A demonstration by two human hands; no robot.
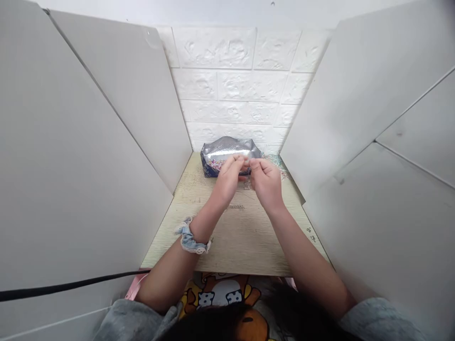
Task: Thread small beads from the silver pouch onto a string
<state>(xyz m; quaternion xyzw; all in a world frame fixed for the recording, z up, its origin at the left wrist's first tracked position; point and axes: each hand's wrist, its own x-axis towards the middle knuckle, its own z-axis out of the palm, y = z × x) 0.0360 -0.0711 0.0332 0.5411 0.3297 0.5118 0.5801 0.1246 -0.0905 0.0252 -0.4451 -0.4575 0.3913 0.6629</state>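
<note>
My left hand (229, 176) and my right hand (267, 183) are close together over the far part of the table, thumbs and fingertips pinched. Whatever lies between the fingertips is too small to make out. Right behind them stands a silver-lined, dark blue pouch (227, 146), open towards me, with small colourful beads (215, 164) inside. My hands cover part of its front. Clear and pale green bead-like bits (275, 161) lie beside the pouch on the right. A short row of small bits (236, 207) rests on the wood below my hands.
The narrow wooden tabletop (249, 246) sits between white panels (142, 94) on the left and right. A white brick-pattern wall (234, 85) closes the back. Two small metallic pieces (310, 234) lie near the right edge. A black cable (71, 285) crosses at lower left.
</note>
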